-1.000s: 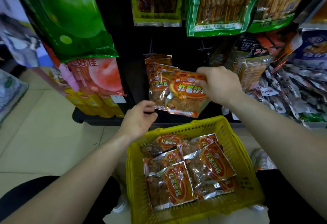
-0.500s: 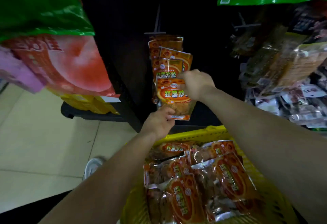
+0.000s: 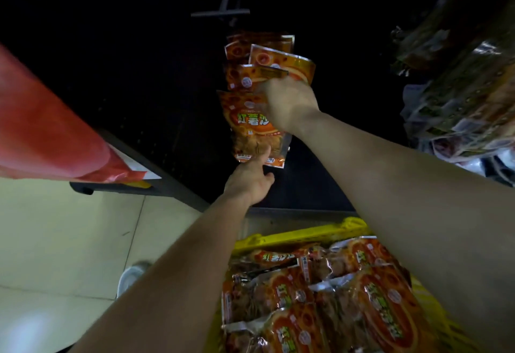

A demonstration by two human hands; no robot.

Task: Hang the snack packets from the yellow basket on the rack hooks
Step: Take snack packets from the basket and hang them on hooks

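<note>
At rack hook [image 3: 220, 13], pkt [image 3: 250, 126] closer now

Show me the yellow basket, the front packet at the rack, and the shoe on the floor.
yellow basket [image 3: 301, 237]: head view, on its far rim.
front packet [image 3: 250, 129]: head view, on its orange label.
shoe [image 3: 131, 276]: head view, on its pale upper.

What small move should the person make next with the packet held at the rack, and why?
Probably slide the front packet up onto the hook, against the hung packets: the right hand grips its top, the left hand touches its bottom edge.
</note>
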